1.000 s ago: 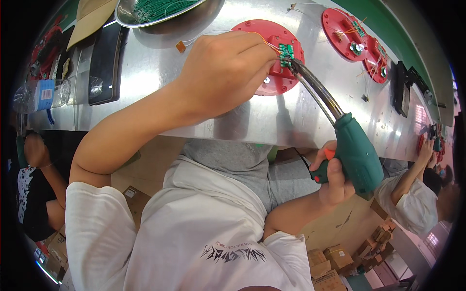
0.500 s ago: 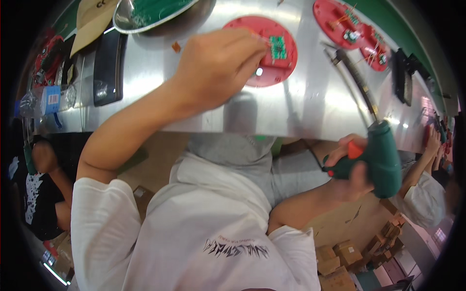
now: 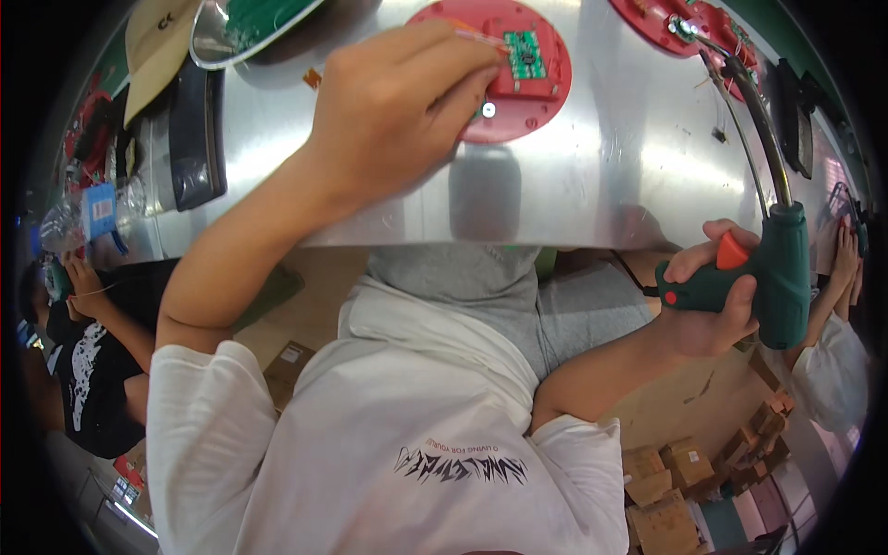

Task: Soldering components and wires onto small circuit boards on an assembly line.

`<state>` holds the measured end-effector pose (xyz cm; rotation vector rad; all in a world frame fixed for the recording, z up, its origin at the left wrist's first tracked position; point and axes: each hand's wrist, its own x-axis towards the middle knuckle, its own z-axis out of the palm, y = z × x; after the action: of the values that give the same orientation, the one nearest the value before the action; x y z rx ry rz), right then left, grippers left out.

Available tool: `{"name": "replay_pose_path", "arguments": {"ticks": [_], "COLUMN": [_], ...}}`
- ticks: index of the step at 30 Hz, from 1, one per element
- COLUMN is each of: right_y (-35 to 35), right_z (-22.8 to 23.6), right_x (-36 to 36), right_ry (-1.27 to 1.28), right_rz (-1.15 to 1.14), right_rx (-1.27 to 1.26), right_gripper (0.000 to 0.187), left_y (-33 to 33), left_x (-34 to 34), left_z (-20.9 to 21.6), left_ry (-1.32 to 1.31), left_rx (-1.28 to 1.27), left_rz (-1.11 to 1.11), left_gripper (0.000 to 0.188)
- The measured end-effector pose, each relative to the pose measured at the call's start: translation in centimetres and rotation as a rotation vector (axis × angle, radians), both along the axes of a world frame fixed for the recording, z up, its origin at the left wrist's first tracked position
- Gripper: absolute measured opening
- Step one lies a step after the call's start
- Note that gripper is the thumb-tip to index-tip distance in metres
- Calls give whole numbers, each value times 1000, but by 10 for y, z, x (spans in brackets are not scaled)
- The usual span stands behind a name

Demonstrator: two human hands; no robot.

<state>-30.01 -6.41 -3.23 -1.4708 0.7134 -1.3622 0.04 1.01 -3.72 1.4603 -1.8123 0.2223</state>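
Observation:
My left hand (image 3: 398, 106) lies over the left part of a round red plastic disc (image 3: 532, 116). Its fingers are pinched together beside a small green circuit board (image 3: 525, 55) on the disc. Thin reddish wires (image 3: 479, 35) run from the fingertips toward that board; the fingertips partly cover them. My right hand (image 3: 717, 310) is wrapped round the grip of a green soldering gun (image 3: 784, 277) with a red trigger, held beyond the table's near edge. The gun's long metal tube and thin side rod point up over the table, toward other red discs (image 3: 652, 20).
On the metal table (image 3: 592, 185) stand a steel bowl (image 3: 208, 42) with green contents, a tan cap (image 3: 153, 55) and a black case (image 3: 196, 139). A plastic bottle (image 3: 65, 222) lies far left. Co-workers sit on both sides. Cardboard boxes (image 3: 671, 518) are on the floor.
The soldering gun has moved right and up in my right hand, its tube now more upright. My left hand stays pinched beside the circuit board. The whole view has shifted slightly.

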Motion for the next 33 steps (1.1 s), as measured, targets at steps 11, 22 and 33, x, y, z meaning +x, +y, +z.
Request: {"name": "replay_pose_path", "arguments": {"ticks": [11, 22, 33], "right_y": [-54, -54, -36], "right_z": [2, 11, -13], "right_x": [2, 0, 3], "right_ry": [-464, -486, -384], "right_rz": [-232, -310, -465], "right_rx": [299, 270, 253], "right_gripper": [30, 26, 34], "left_y": [-3, -204, -456], "left_x": [-11, 93, 44], "left_z": [36, 79, 46], "left_ry": [-164, -514, -334], "left_rx": [361, 435, 376], "left_rz": [5, 240, 288], "left_gripper": [74, 40, 56]}}
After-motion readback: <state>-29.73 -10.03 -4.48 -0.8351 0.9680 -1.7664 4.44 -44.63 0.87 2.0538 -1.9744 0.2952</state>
